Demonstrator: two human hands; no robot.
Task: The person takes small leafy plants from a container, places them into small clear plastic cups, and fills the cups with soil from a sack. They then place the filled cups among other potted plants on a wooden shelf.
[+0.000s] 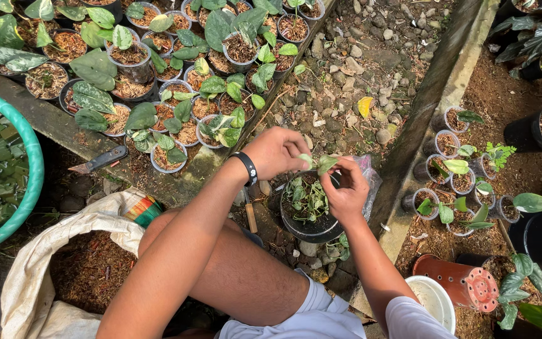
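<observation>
Above the black pot (312,229) of small leafy plants, both hands meet over its rim. Left hand (277,150), with a black wristband (246,167), has its fingers curled tight, pinching a small pale green cutting (321,163) at the fingertips. Right hand (346,191) is closed on the same cutting from the other side, thumb and forefinger pressed to its leaves. A clear plastic bag (369,172) lies just behind the pot, on the stony ground. Left of the pot, a white sack (29,282) holds brown potting mix, and beyond it sits a green tub (31,163). Right of the pot, an orange-brown pot (465,282) lies on its side near a white bucket (434,301). A knife (100,160) rests on the ground, well left of the pot.
</observation>
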